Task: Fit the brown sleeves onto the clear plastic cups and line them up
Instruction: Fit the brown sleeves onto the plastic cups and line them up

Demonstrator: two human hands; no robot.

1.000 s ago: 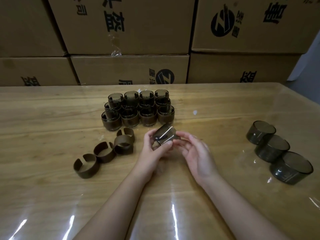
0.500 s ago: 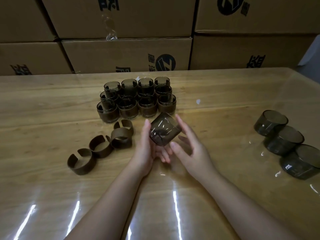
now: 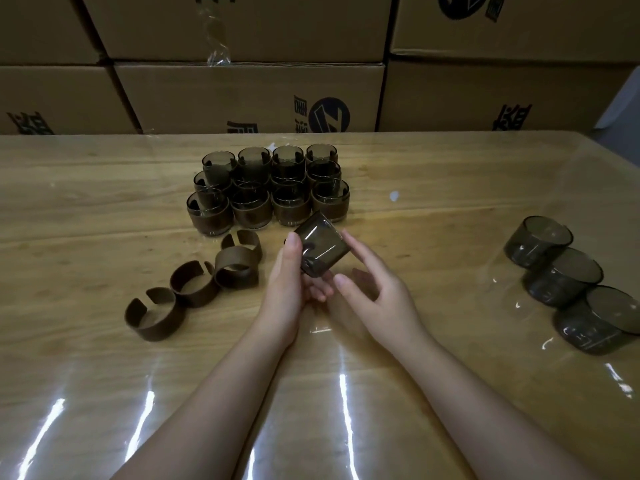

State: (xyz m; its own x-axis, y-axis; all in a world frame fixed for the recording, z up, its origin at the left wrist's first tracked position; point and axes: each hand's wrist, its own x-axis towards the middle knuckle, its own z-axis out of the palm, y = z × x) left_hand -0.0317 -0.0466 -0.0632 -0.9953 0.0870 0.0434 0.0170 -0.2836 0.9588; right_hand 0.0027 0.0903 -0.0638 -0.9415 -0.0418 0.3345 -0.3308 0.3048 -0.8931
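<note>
Cup [image 3: 320, 249] without sleeve is in the air between my two hands, over the middle of the table [image 3: 104, 202], tilted with its mouth toward the far edge and just in front of the finished group. My left hand [image 3: 287, 285] holds it: the fingers are under it and the thumb lies along its left side. My right hand [image 3: 374, 289] is beside it with the fingers spread and relaxed; one fingertip is at the right wall of the cup, but I cannot tell if it really touches. I judge that the step in hand is the start of one more fitting, because the cup is taken but no sleeve is on it yet. Four loose sleeves [image 3: 194, 289] lie to the left, running toward the near-left part of the table, and the nearest one [image 3: 237, 268] is just beside my left hand. The sleeved cups [image 3: 266, 188] stand in rows toward the far edge, and three bare cups [image 3: 568, 278] wait near the right edge. The next move, I think, calls for one hand to leave the cup, pick a sleeve, and open its gap over the narrow bottom. The plastic looks smooth, so it may slip.
</note>
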